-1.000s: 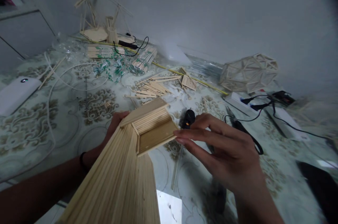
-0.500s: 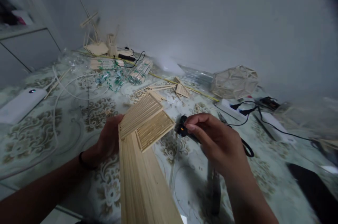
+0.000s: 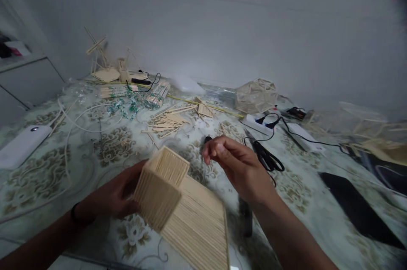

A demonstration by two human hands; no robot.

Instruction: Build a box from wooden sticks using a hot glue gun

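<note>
A model built of thin wooden sticks (image 3: 197,219) is tilted before me, with a short box-like end and a wider slatted panel. My left hand (image 3: 119,191) grips the box-like end from its left side. To the right of the model, apart from it, my right hand (image 3: 243,166) hovers with thumb and fingers drawn together. Whatever those fingertips may pinch is too small to make out. Just behind them shows a small black object (image 3: 207,139), mostly hidden. Loose wooden sticks (image 3: 168,122) lie spread beyond the model.
A white power strip (image 3: 256,123) with black cables stands beyond my right hand. Stick-built frames (image 3: 257,95) line the wall. On the left is a white box (image 3: 25,145) with its cable; a dark flat panel (image 3: 359,206) lies at right. Bundled sticks (image 3: 157,94) rest at the back.
My left hand has turned the model, so the box-like end now faces me and the slatted panel points to the lower right. My right hand has shifted slightly left, and the view has swung right.
</note>
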